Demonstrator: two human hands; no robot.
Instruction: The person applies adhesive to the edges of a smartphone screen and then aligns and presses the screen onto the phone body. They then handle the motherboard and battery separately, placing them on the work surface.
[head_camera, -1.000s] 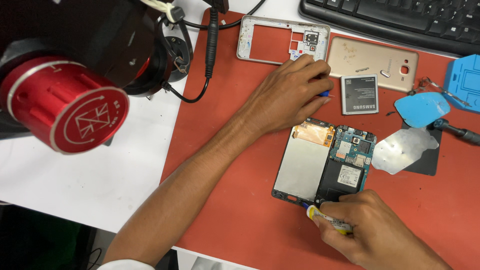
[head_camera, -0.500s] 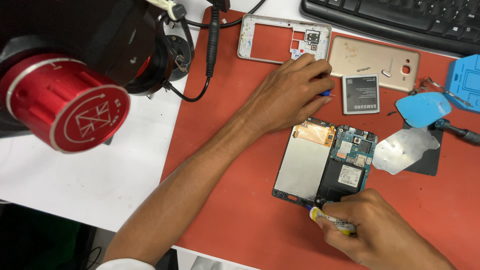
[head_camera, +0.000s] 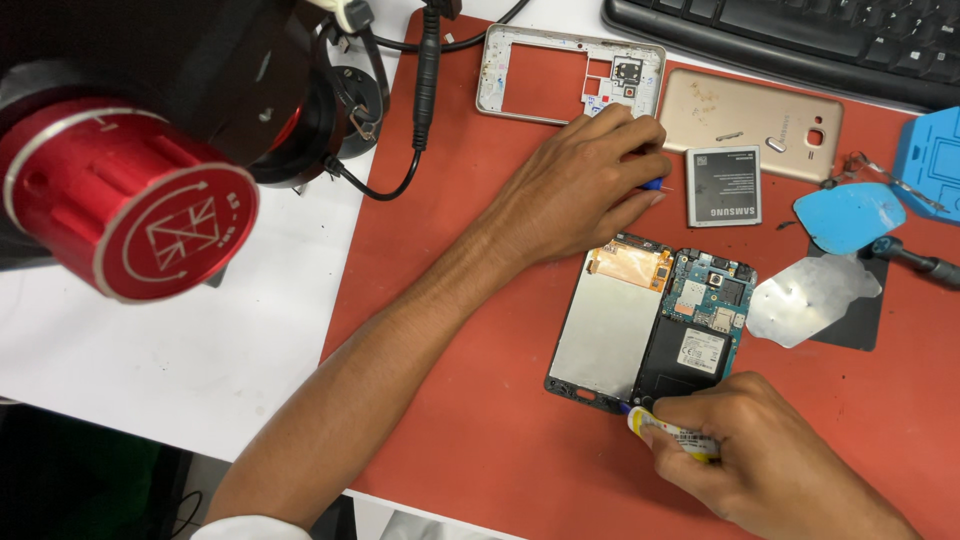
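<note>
The right hand (head_camera: 775, 450) grips a yellow-handled tool (head_camera: 672, 434), tip at the near edge of the opened black smartphone chassis (head_camera: 650, 325). The left hand (head_camera: 580, 185), beyond it, closes on a small blue-tipped item (head_camera: 652, 184). Excess leverage may crack the exposed circuit board (head_camera: 708, 300).

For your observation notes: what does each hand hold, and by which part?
Right hand: a yellow-handled tool, gripped by its handle. Left hand: a small blue-tipped object, mostly hidden by the fingers.

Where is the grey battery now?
In the head view the grey battery lies flat on the red mat, upper right, below the gold back cover.
</note>
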